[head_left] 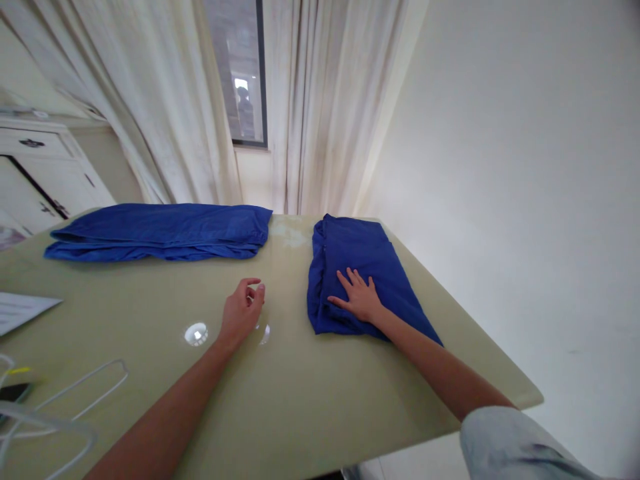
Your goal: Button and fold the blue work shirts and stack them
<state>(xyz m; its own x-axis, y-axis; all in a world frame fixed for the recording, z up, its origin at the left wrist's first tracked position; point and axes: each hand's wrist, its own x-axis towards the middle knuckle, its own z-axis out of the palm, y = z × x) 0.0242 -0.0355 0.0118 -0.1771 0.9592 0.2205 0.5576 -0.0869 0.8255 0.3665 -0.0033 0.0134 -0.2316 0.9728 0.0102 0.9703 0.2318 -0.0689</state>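
A folded dark blue cloth [360,247] lies on the right part of the table, its layered edge on the left side. My right hand [357,297] rests flat on top of it, fingers spread. To the left of that cloth, my left hand [243,307] is over the bare tabletop, fingers loosely curled, thumb and forefinger apart, with nothing in it. A second blue cloth [165,227], folded into a long strip, lies along the far left of the table, beyond my left hand and apart from it.
The glossy greenish table [280,400] ends at a white wall [525,200] on the right. White cables [100,373], a dark device [15,395] and a paper sheet [25,310] are at the left. Behind hang pale curtains [165,100]; a white cabinet [45,167] stands far left.
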